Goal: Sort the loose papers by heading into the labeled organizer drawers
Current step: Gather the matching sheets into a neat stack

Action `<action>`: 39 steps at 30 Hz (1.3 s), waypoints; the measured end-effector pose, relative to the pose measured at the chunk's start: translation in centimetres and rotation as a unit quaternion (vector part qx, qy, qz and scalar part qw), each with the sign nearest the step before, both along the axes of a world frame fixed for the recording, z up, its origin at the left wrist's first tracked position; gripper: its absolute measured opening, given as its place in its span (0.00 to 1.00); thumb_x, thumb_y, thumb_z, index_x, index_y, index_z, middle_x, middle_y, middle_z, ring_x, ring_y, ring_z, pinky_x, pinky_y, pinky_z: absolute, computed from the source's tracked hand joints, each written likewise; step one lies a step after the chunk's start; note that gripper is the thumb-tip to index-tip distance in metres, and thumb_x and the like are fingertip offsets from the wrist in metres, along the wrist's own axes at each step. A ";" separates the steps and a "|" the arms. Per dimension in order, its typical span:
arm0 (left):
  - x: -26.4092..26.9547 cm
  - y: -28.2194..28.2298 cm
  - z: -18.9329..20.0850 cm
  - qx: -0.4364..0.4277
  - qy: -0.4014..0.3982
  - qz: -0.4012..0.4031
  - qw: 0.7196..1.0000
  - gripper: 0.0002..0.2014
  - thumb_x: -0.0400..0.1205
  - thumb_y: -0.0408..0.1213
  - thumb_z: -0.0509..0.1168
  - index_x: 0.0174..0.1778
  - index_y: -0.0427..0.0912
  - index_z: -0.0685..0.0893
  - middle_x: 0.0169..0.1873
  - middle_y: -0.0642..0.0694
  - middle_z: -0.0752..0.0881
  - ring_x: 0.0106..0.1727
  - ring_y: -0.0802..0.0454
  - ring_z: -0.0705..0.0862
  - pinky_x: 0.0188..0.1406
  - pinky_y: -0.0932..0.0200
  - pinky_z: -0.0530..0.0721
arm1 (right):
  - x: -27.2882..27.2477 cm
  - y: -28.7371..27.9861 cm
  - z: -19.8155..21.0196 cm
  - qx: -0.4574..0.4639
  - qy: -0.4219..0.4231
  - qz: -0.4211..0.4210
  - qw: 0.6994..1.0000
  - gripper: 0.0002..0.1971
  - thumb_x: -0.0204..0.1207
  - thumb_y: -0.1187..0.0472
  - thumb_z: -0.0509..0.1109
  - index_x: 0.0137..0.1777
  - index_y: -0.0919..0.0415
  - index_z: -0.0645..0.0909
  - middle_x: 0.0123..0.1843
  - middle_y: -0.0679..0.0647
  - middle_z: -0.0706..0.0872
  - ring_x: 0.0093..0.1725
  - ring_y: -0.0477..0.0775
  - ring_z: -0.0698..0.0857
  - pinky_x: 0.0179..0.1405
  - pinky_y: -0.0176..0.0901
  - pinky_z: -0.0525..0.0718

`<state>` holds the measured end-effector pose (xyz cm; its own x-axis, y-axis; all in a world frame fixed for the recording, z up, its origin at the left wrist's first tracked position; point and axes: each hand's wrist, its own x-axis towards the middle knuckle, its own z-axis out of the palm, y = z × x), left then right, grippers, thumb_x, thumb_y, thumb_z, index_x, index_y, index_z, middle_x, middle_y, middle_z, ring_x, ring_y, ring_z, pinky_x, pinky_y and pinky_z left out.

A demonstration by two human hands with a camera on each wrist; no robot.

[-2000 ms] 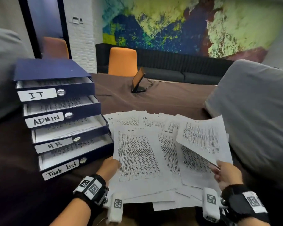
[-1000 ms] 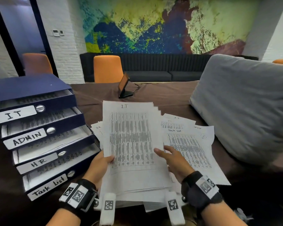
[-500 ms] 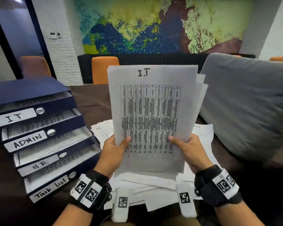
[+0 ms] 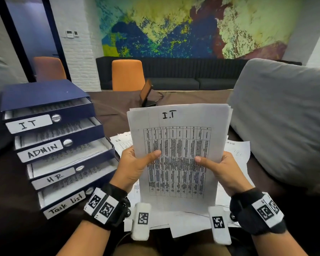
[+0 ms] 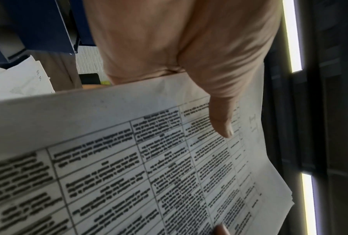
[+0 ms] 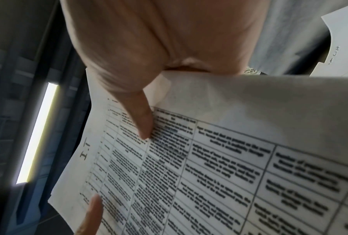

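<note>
Held stack [image 4: 177,159]: we see matt white paper, printed in black, slightly creased.
Organizer [image 4: 44,93]: we see matt navy board with shiny round metal knobs [image 4: 56,118].
Counter [image 4: 109,106]: we see dull brown cloth.
Cushion [image 4: 284,117]: we see soft grey woven fabric.

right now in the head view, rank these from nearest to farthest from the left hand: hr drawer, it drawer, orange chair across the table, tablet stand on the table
From the left hand:
1. HR drawer, just to the hand's left, third in the organizer.
2. IT drawer, higher up at the top of the stack.
3. Tablet stand, farther out on the table, ahead.
4. Orange chair, beyond the table's far edge.
</note>
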<state>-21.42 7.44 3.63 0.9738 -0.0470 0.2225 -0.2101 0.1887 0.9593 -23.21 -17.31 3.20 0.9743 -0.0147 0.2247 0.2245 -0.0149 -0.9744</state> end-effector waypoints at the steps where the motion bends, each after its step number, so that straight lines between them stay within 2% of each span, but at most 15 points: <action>1: -0.1 0.0 0.1 0.000 -0.001 -0.002 1.000 0.21 0.67 0.37 0.77 0.57 0.46 0.87 0.49 0.54 0.94 0.52 0.58 0.92 0.48 0.65 0.89 | 0.0 0.1 0.0 -0.002 -0.001 0.000 1.000 0.15 0.69 0.63 0.79 0.57 0.63 0.88 0.53 0.55 0.93 0.56 0.55 0.91 0.60 0.50 0.86; 8: -0.7 0.1 1.6 0.004 -0.037 0.008 0.999 0.17 0.68 0.36 0.76 0.52 0.50 0.87 0.45 0.58 0.94 0.48 0.62 0.91 0.44 0.67 0.89 | -0.6 0.4 0.8 0.031 -0.020 -0.001 0.999 0.19 0.66 0.60 0.79 0.57 0.62 0.87 0.53 0.57 0.93 0.54 0.58 0.92 0.55 0.54 0.88; 13: -0.7 1.0 1.8 0.028 -0.018 0.000 0.999 0.21 0.64 0.35 0.79 0.53 0.43 0.89 0.48 0.48 0.94 0.51 0.53 0.92 0.51 0.55 0.89 | -0.8 0.1 1.2 0.006 -0.002 0.027 1.000 0.21 0.62 0.62 0.80 0.57 0.61 0.88 0.54 0.56 0.93 0.55 0.57 0.92 0.62 0.58 0.86; 16: -0.4 0.8 1.4 0.048 -0.025 -0.006 0.999 0.17 0.67 0.36 0.78 0.52 0.44 0.90 0.47 0.47 0.94 0.50 0.53 0.92 0.47 0.58 0.88 | -1.0 0.4 1.5 -0.022 -0.026 0.031 0.999 0.16 0.62 0.60 0.81 0.52 0.53 0.91 0.53 0.54 0.93 0.55 0.56 0.91 0.59 0.54 0.87; 18: -0.5 0.6 1.4 0.070 -0.031 0.004 0.997 0.15 0.71 0.40 0.77 0.54 0.47 0.90 0.49 0.48 0.94 0.54 0.51 0.91 0.51 0.54 0.88 | -1.0 0.7 1.4 -0.050 -0.040 0.026 0.998 0.13 0.65 0.59 0.81 0.49 0.48 0.92 0.51 0.53 0.93 0.54 0.55 0.91 0.56 0.51 0.88; 20: -0.7 0.5 1.6 0.084 -0.037 0.017 0.996 0.13 0.75 0.42 0.73 0.55 0.48 0.89 0.51 0.49 0.93 0.56 0.51 0.91 0.57 0.48 0.89 | -0.8 0.8 1.0 -0.051 -0.044 0.031 0.997 0.12 0.70 0.64 0.80 0.52 0.50 0.91 0.53 0.53 0.93 0.54 0.55 0.91 0.56 0.51 0.88; 23: -0.6 0.8 2.0 0.019 -0.042 0.077 0.996 0.13 0.76 0.45 0.72 0.55 0.47 0.90 0.52 0.47 0.93 0.57 0.47 0.91 0.61 0.41 0.88 | -0.2 0.5 0.2 -0.069 -0.009 0.019 0.997 0.07 0.73 0.64 0.79 0.50 0.58 0.92 0.48 0.55 0.94 0.50 0.57 0.93 0.53 0.51 0.89; 26: 0.2 2.1 1.9 -0.100 -0.003 0.125 0.987 0.21 0.74 0.46 0.74 0.61 0.44 0.88 0.58 0.45 0.92 0.63 0.43 0.89 0.67 0.37 0.83 | 0.4 -0.2 -0.8 -0.069 0.057 -0.004 0.996 0.04 0.73 0.63 0.80 0.43 0.63 0.92 0.42 0.56 0.94 0.43 0.56 0.93 0.42 0.44 0.89; 28: 1.2 3.2 1.3 -0.160 0.045 0.139 0.976 0.26 0.71 0.48 0.77 0.65 0.46 0.87 0.59 0.45 0.91 0.64 0.41 0.88 0.69 0.35 0.81 | 0.7 -0.7 -1.5 -0.029 0.095 -0.018 0.995 0.03 0.72 0.65 0.79 0.44 0.64 0.91 0.43 0.57 0.94 0.41 0.53 0.92 0.37 0.38 0.87; 31: 2.1 4.1 0.2 -0.183 0.109 0.147 0.966 0.35 0.59 0.60 0.84 0.62 0.52 0.89 0.60 0.45 0.91 0.64 0.37 0.87 0.67 0.30 0.81 | 1.0 -0.1 -2.8 0.101 0.158 -0.007 0.982 0.06 0.69 0.64 0.78 0.45 0.65 0.89 0.45 0.62 0.92 0.37 0.55 0.91 0.37 0.43 0.88; 32: 2.3 4.2 -0.2 -0.188 0.125 0.135 0.965 0.37 0.56 0.63 0.85 0.61 0.53 0.89 0.60 0.44 0.91 0.63 0.36 0.88 0.66 0.29 0.81 | 1.0 0.6 -3.1 0.148 0.175 0.006 0.973 0.06 0.71 0.65 0.75 0.47 0.65 0.89 0.46 0.63 0.92 0.37 0.56 0.91 0.36 0.43 0.89; 34: 2.6 4.2 -0.9 -0.205 0.145 0.120 0.961 0.38 0.53 0.63 0.86 0.58 0.51 0.91 0.59 0.41 0.91 0.61 0.34 0.89 0.65 0.27 0.81 | 0.6 2.4 -3.5 0.211 0.196 0.043 0.957 0.10 0.78 0.68 0.70 0.57 0.68 0.85 0.51 0.64 0.92 0.44 0.59 0.93 0.37 0.46 0.90; 36: 2.2 3.8 -0.6 -0.204 0.137 0.136 0.960 0.33 0.60 0.61 0.82 0.57 0.48 0.90 0.61 0.40 0.90 0.60 0.36 0.89 0.63 0.31 0.84 | 0.3 4.0 -3.4 0.239 0.194 0.071 0.949 0.13 0.82 0.69 0.66 0.64 0.69 0.81 0.58 0.65 0.91 0.53 0.63 0.92 0.42 0.50 0.91; 38: 1.7 3.7 0.1 -0.227 0.109 0.137 0.958 0.19 0.78 0.55 0.72 0.60 0.49 0.88 0.61 0.41 0.90 0.61 0.39 0.89 0.61 0.35 0.86 | 0.7 4.8 -2.6 0.241 0.179 0.077 0.951 0.13 0.83 0.69 0.65 0.65 0.66 0.81 0.60 0.62 0.91 0.56 0.63 0.91 0.45 0.52 0.92; 39: 1.5 3.8 0.6 -0.250 0.083 0.113 0.958 0.16 0.84 0.52 0.65 0.63 0.50 0.87 0.62 0.42 0.90 0.62 0.38 0.88 0.62 0.35 0.84 | 1.1 4.8 -2.1 0.238 0.178 0.072 0.952 0.13 0.83 0.70 0.65 0.65 0.65 0.81 0.59 0.61 0.91 0.56 0.62 0.91 0.45 0.52 0.92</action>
